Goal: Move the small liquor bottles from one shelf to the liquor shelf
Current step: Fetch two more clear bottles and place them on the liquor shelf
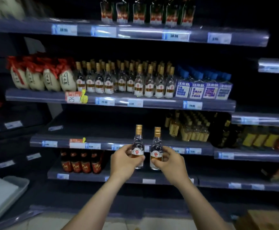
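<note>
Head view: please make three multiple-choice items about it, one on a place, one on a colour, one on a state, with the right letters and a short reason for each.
1. Where do the blue-labelled bottles stand?
A. right end of the shelf with the clear gold-capped bottles
B. bottom shelf, left end
C. in the tray

2. What colour are the caps of the two held bottles?
A. blue
B. gold
C. black

3. How are the two held bottles?
A. lying on a shelf
B. both in one hand
C. upright, one in each hand

Answers:
1 A: the blue-labelled bottles stand right of the clear gold-capped row.
2 B: the left bottle and the right bottle both have gold caps.
3 C: the left hand grips one and the right hand the other, necks up.
</note>
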